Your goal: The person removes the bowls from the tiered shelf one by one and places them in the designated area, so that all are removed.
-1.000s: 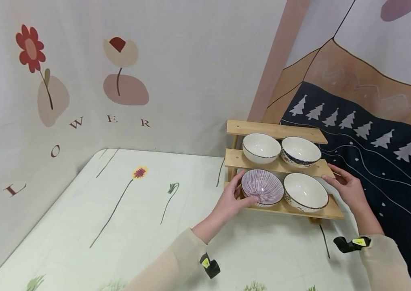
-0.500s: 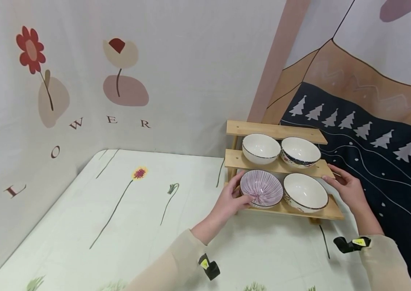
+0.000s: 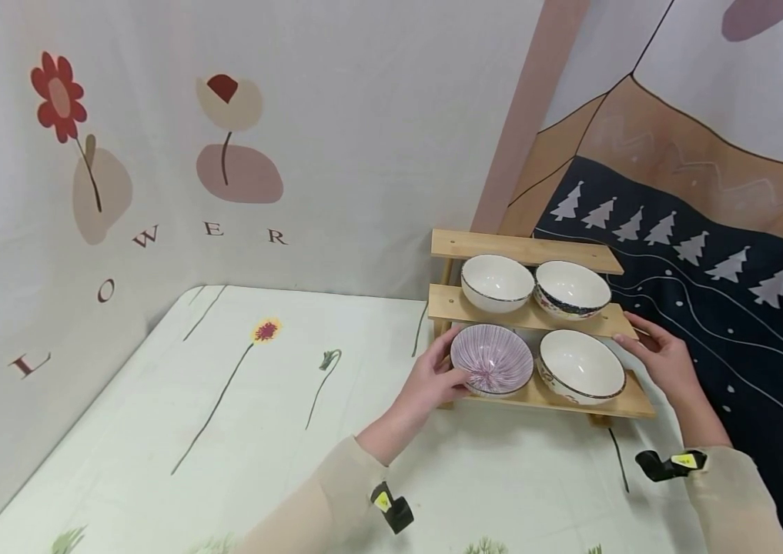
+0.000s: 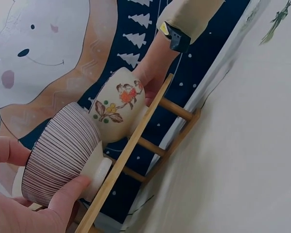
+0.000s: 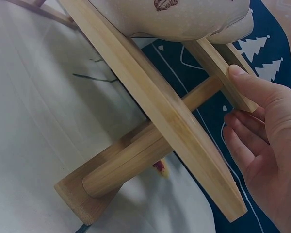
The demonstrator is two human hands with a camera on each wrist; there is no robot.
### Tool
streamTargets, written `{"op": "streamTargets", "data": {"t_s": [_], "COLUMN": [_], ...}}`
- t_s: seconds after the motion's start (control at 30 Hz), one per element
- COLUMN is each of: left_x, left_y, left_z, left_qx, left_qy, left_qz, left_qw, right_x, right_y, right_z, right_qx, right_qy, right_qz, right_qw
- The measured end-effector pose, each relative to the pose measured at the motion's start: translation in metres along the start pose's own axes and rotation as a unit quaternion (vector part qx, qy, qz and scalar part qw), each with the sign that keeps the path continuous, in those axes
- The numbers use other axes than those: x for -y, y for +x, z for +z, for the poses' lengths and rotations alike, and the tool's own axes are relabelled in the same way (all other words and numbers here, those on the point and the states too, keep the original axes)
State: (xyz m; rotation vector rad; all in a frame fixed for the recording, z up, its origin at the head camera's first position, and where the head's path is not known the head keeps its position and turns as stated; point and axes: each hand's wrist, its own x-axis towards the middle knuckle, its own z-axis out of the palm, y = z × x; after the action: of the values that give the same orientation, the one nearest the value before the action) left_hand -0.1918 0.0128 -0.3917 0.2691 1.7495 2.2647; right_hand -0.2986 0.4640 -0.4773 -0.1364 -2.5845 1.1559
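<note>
My left hand (image 3: 427, 378) grips a purple-striped bowl (image 3: 491, 359) by its left side, fingers at the far side and thumb in front. In the left wrist view the thumb presses low on the striped outside, beside the white foot, which sits right at the shelf board (image 4: 131, 145). A white bowl with a floral outside (image 3: 583, 368) stands to its right on the bottom shelf. My right hand (image 3: 664, 365) pinches the right end of the middle shelf (image 5: 240, 97) of a three-tier wooden rack (image 3: 526, 246), thumb on top and fingers below.
On the middle shelf stand a plain white bowl (image 3: 497, 283) and a dark-patterned bowl (image 3: 573, 290), side by side. The rack is close to the back cloth wall (image 3: 356, 154) and a dark tree-print cloth (image 3: 731, 338). A flower-print cloth (image 3: 336, 477) covers the table.
The left hand has shifted the striped bowl slightly left, widening the gap to the floral bowl. Its thumb has also moved left along the bowl. The right hand stays put on the rack.
</note>
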Motion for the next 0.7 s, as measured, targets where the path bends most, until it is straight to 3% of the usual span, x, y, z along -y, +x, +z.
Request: {"op": "streamTargets", "data": {"t_s": [0.7], "left_x": [-0.02], "left_y": [-0.013], "left_z": [-0.023], "left_qx": [-0.003], "left_qy": [0.016], "left_qz": [0.003], "left_qw": [0.9999], "right_x": [0.011], "right_y": [-0.003], "right_z": [-0.001], "right_qx": [0.006], "right_qy": [-0.004], "right_qz": [0.014], "right_qw": [0.9999]}}
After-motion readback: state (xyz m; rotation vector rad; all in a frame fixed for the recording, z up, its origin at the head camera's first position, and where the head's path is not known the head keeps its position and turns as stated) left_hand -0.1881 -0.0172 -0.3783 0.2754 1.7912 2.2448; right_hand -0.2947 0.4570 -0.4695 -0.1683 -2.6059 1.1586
